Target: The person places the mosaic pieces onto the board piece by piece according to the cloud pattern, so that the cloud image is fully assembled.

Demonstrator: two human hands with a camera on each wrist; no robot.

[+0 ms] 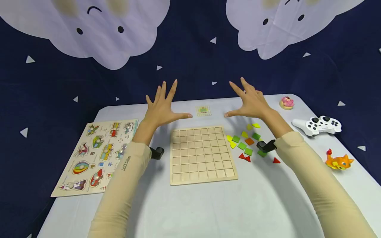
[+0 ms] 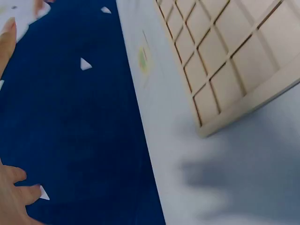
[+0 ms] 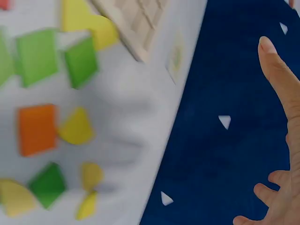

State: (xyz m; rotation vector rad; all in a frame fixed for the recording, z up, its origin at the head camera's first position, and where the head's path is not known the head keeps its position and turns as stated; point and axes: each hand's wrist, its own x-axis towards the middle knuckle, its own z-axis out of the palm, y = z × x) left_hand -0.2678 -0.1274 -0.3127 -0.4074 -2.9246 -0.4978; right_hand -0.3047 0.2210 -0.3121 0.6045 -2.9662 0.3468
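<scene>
Beige sleeves extend, left hand and right hand spread wide, empty, the right nearer coloured tiles right of the gridded wooden board.

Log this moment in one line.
left hand: raised, spread, empty | right hand: raised, spread, empty | grid: flat on table | pieces: loose, right of grid | card: beyond grid

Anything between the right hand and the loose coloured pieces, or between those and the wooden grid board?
Nothing visible stands in the way. The right hand hangs empty in the air, with no object between it and the coloured pieces. Those lie just beside the wooden grid board, with nothing else between.
</scene>
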